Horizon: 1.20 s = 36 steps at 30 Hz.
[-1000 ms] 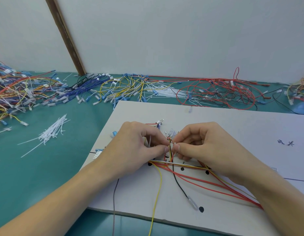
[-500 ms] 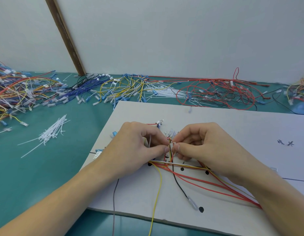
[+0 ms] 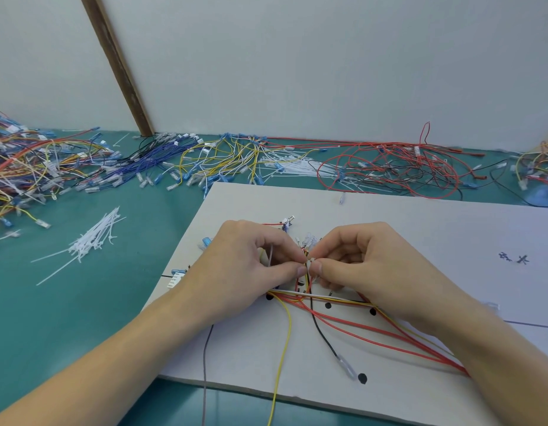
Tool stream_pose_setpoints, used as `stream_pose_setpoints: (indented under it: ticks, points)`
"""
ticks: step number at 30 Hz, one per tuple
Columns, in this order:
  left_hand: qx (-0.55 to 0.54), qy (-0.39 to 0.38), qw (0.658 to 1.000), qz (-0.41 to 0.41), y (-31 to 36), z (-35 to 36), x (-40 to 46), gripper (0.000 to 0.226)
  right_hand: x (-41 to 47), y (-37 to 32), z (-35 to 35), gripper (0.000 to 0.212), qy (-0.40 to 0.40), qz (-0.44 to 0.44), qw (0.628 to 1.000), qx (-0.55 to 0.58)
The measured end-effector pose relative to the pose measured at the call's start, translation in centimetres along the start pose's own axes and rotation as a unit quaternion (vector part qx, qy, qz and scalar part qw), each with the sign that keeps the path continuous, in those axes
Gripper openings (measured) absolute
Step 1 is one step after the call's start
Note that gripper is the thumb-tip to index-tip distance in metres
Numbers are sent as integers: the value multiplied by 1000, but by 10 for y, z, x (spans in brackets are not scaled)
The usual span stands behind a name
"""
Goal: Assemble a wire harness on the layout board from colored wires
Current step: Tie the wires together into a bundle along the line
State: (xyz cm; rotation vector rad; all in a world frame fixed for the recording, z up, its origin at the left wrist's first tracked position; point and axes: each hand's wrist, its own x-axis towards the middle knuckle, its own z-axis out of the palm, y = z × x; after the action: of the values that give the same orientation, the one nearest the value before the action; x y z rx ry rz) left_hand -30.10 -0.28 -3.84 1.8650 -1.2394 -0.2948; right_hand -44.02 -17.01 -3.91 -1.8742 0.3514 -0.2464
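The white layout board lies on the green table, marked with black dots. A bundle of red, yellow and black wires runs across it from the lower right to the middle. My left hand and my right hand meet fingertip to fingertip over the bundle's upper end. Both pinch a small white cable tie wrapped around the wires there. The tie's tail pokes up behind my left fingers. A black wire with a clear terminal and a yellow wire trail toward the front edge.
Loose wires are heaped along the back of the table: mixed colours at far left, blue and yellow in the middle, red and black at right. A pile of white cable ties lies left of the board. A brown post leans against the wall.
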Motion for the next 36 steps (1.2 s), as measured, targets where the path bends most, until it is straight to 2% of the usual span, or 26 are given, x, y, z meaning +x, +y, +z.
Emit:
stream_pose_setpoints:
  ticks: [8,18,29,36]
  points:
    - [-29,4,1000,-4,1,0,0,16,0,-2,3,8,18,-15,999,-35]
    - [-11,-8,1000,2,0,-1,3,9,-2,-3,-1,8,-5,17,999,41]
    - [-29,-29,999,-3,-4,-1,3,7,-1,-4,1,9,3,15,1000,5]
    - [-9,-57,998,0,1,0,2,10,-2,-7,-1,9,-6,49,999,21]
